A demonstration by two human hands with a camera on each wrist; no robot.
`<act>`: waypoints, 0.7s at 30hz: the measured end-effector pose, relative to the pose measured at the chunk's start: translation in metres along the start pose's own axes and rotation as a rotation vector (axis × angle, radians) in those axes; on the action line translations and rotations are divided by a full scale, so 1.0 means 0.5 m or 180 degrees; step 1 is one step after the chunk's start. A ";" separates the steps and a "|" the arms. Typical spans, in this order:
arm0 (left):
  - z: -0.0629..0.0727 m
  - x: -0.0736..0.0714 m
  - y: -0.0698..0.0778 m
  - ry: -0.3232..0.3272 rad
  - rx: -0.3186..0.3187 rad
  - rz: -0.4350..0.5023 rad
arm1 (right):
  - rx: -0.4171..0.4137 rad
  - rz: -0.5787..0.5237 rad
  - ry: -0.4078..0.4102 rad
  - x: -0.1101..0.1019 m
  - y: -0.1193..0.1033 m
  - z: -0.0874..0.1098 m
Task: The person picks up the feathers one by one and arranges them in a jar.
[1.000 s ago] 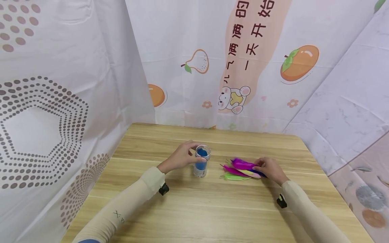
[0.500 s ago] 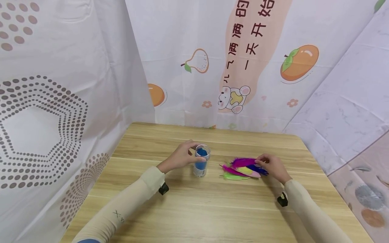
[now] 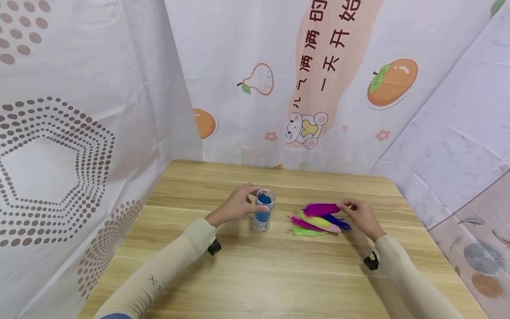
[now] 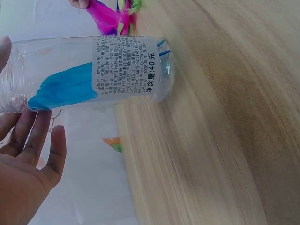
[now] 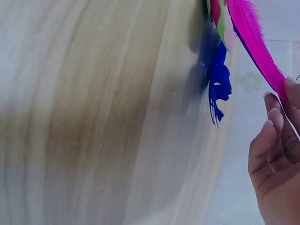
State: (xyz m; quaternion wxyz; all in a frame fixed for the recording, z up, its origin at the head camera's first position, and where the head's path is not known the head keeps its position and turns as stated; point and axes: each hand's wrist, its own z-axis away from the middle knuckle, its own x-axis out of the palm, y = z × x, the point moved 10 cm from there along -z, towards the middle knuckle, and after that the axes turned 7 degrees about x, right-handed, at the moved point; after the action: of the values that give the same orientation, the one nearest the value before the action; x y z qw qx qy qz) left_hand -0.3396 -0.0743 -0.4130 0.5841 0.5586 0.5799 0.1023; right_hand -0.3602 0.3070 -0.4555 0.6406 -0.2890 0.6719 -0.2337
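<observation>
The left hand (image 3: 237, 204) had its fingers curled round a clear jar (image 3: 261, 225) with a blue feather (image 4: 65, 86) inside; the right hand (image 3: 362, 218) pinched one end of a magenta feather (image 3: 321, 209) between thumb and finger, and near those fingertips other feathers (image 3: 317, 220) lay piled on the table (image 3: 255, 279).

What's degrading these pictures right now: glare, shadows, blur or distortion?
Head: pale sheen on the table, soft shadow alongside the right sleeve; left wrist: the large print on the jar's label is crisp; right wrist: soft-edged dark shadow beside the dark blue feather, wood grain blurry, table edge bowed.
</observation>
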 end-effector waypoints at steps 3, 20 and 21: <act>-0.002 -0.001 0.001 0.0001 0.0031 0.0002 | 0.0006 0.0009 0.0074 -0.007 -0.004 0.000; 0.002 -0.001 0.009 -0.0031 0.0044 -0.0005 | -0.0360 0.0246 0.0403 -0.023 -0.050 0.006; 0.001 -0.001 0.008 -0.0028 0.0045 -0.0005 | -0.0376 0.0256 0.0415 -0.024 -0.051 0.006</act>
State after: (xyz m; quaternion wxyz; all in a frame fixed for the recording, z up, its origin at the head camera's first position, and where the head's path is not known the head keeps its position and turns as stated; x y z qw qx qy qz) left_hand -0.3370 -0.0736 -0.4097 0.5828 0.5627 0.5785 0.0953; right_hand -0.3548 0.2970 -0.4293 0.5863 -0.2833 0.7358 -0.1861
